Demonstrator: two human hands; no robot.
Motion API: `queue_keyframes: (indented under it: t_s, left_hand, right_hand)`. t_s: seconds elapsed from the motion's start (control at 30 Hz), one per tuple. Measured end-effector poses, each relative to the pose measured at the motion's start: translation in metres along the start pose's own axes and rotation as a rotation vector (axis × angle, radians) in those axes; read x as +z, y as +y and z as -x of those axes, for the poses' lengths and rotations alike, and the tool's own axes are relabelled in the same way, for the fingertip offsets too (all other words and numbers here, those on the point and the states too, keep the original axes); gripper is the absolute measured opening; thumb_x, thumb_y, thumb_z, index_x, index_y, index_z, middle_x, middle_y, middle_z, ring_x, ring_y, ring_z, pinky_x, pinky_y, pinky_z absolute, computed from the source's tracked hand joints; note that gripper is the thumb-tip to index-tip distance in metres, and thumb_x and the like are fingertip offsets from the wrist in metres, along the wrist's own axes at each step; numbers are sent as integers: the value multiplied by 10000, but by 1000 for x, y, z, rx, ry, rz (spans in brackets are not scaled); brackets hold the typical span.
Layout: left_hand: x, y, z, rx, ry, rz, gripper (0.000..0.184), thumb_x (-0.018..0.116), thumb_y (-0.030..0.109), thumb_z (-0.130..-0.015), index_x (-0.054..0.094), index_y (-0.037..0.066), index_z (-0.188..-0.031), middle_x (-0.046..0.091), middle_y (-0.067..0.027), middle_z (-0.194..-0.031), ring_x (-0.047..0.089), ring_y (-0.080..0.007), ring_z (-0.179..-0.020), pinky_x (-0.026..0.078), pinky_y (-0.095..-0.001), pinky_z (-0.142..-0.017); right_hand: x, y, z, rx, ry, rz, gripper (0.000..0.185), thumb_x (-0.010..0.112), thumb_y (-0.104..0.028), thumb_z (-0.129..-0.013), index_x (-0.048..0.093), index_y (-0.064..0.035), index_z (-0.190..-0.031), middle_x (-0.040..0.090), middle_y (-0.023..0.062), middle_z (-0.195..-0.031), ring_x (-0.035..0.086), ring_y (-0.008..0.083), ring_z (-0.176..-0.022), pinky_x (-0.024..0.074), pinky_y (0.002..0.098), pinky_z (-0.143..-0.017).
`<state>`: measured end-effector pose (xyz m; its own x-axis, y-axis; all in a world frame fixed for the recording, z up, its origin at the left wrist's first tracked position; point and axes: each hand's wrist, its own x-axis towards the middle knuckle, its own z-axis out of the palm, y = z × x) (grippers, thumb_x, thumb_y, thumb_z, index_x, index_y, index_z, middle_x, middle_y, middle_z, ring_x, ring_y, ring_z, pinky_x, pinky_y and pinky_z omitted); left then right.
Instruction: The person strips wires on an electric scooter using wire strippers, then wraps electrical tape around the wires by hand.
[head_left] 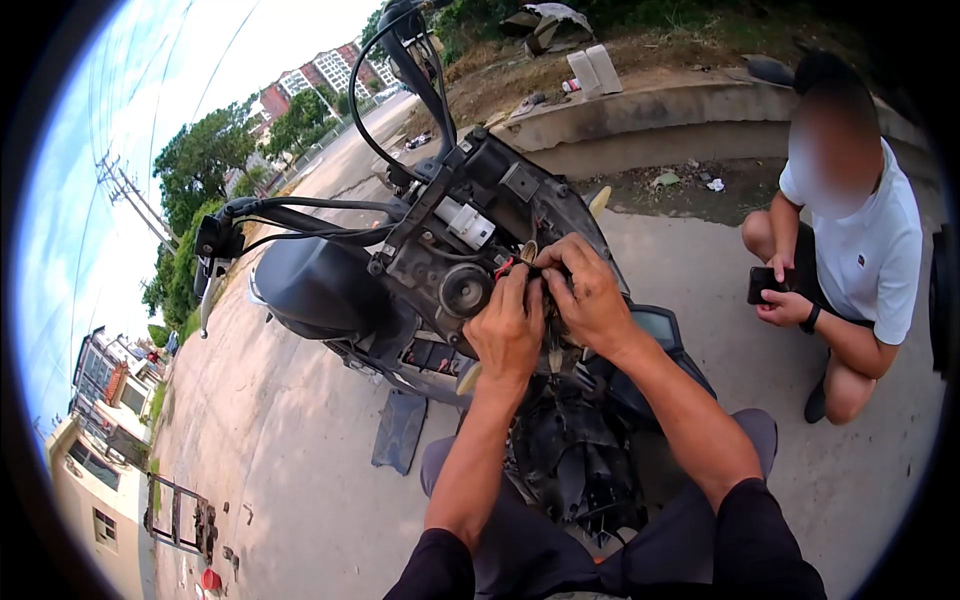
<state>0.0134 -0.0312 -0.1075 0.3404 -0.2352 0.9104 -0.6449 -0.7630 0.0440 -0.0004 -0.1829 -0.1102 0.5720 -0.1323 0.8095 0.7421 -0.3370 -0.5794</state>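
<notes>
Both hands work close together at the opened front of a scooter (410, 255), among its exposed wiring. My left hand (505, 325) is closed in a pinch beside the round black horn (465, 290), near a short red wire (503, 268). My right hand (585, 300) is pinched too, its fingertips almost meeting the left ones. Thin wires (529, 252) emerge just above the fingertips, and the fingers hide most of what they grip. A white plastic part (466, 222) sits on the frame above the horn.
A person (850, 240) in a white shirt squats at the right, holding a phone (762, 284). Dark body panels (575, 450) lie between my legs. A flat grey panel (400, 430) rests on the concrete at the left. Behind runs a low concrete curb (640, 115).
</notes>
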Motion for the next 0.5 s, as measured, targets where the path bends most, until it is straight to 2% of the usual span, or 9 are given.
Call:
queue_keyframes:
  t_s: [0.2, 0.3, 0.4, 0.5]
  left_hand:
    - [-6, 5, -2, -73, -83, -61, 185, 829, 141, -893, 703, 86, -1017, 736, -75, -799, 712, -289, -626, 526, -410, -563]
    - [-7, 5, -3, -31, -48, -165, 202, 825, 202, -878, 687, 95, -979, 731, -74, -762, 715, -301, -611, 533, -423, -553]
    - [-14, 11, 0, -68, -155, -299, 240, 799, 266, -874, 678, 112, -1012, 779, -66, -864, 746, -316, -656, 577, -434, -570]
    - [-25, 20, 0, -159, -260, -338, 254, 791, 275, -854, 666, 101, -991, 756, -73, -866, 744, -320, -692, 581, -444, -594]
  right_hand:
    - [2, 7, 2, 51, 7, -16, 142, 669, 1, -990, 673, 1, -1131, 668, 170, -1048, 711, 382, -983, 565, 440, -850]
    - [-1, 5, 2, -8, -34, 50, 138, 687, -36, -999, 661, -5, -1130, 673, 175, -1045, 702, 414, -973, 566, 462, -852]
    - [1, 7, 5, -26, -50, 103, 138, 722, -15, -971, 660, 5, -1092, 684, 175, -1022, 697, 412, -940, 557, 455, -809]
    - [-1, 6, 7, -58, -104, 162, 155, 702, -70, -998, 624, -15, -1121, 673, 172, -1057, 690, 434, -994, 562, 504, -858]
